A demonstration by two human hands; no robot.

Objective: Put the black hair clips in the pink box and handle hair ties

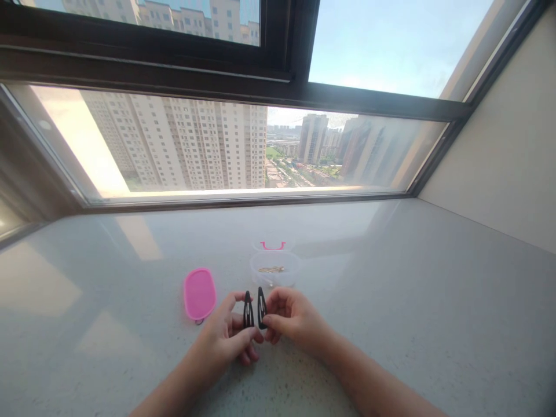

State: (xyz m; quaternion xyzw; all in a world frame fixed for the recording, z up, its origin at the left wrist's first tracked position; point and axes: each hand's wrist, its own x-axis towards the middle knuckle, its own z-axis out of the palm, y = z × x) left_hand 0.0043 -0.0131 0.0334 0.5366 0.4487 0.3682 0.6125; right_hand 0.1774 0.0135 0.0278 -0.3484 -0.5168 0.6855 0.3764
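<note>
I have both hands together just below the middle of the frame, each with a black hair clip. My left hand [219,339] is partly closed, its thumb at the low end of the left clip [248,311] and its index finger reaching up to the narrow tip, the other fingers loosely curled. My right hand [297,317] pinches the right clip [261,308] low down, thumb in front and fingers bent behind. The two clips stand side by side, narrow ends up, close but apart, with a slim gap between them. I can't tell whether the fingertips of one hand touch the other beneath them. Just above the hands, a clear box [292,267] sits on the pale sill [391,324], thin gold pins [271,269] lying inside and a pink handle [273,247] showing at its far side. Left of my left hand, in the lower left of the frame, a pink lid [200,293] lies on the sill, a small dark loop [199,322] at its near edge. Across the top runs a dark window frame [369,99], with pale towers [195,139] outside at upper left, and a white wall [499,133] fills the upper right.
</note>
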